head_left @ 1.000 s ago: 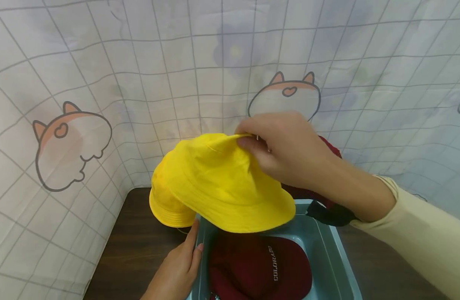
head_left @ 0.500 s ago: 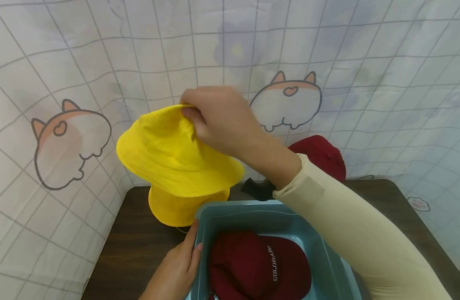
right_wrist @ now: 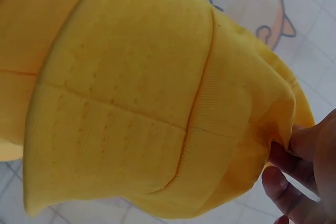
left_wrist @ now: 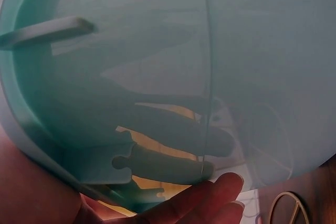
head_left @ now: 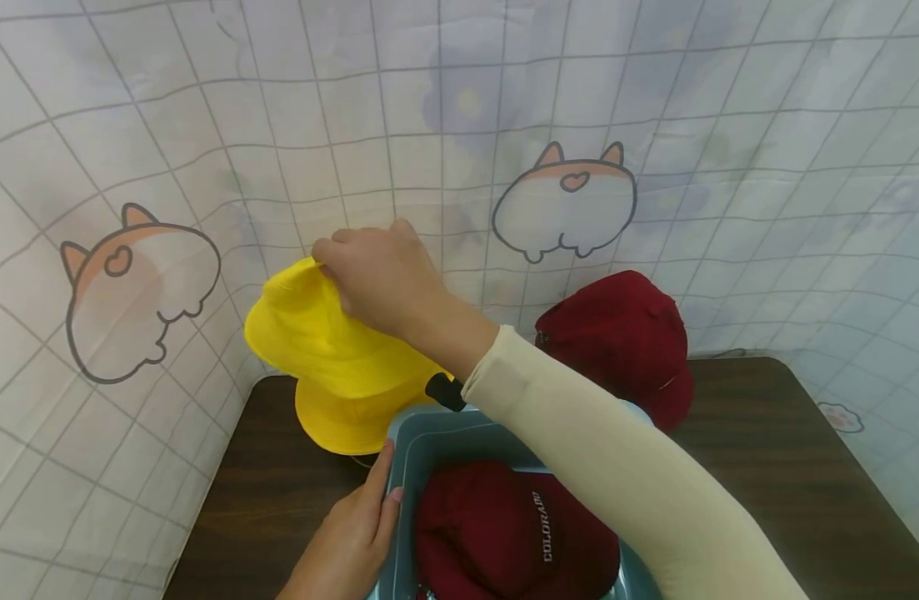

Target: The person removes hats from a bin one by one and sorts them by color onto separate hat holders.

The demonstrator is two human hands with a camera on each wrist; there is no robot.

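My right hand (head_left: 380, 271) pinches a yellow bucket hat (head_left: 339, 350) by its crown, fingertips bunching the cloth (right_wrist: 268, 129) in the right wrist view. The hat's brim hangs over another yellow bucket hat (head_left: 347, 421), overlapping it at the back left. At the near left side of a blue-green plastic tub (head_left: 410, 421), my left hand (head_left: 350, 529) holds the rim with thumb and fingers. From the left wrist, its fingers (left_wrist: 220, 190) lie along the tub's outer wall. A dark red cap (head_left: 477, 525) lettered COLORADO lies inside the tub, partly behind the right sleeve.
Another dark red cap (head_left: 620, 342) stands behind the tub to the right. Dark wood tabletop (head_left: 774, 450) surrounds the tub. A white grid-patterned curtain (head_left: 444, 100) rises behind and on both sides. A thin cord or wire loop (left_wrist: 287, 211) lies beside the tub.
My right hand has carried the yellow hat left from over the tub to above the other yellow hat, lifting and then lowering it. The left hand stays at the rim.
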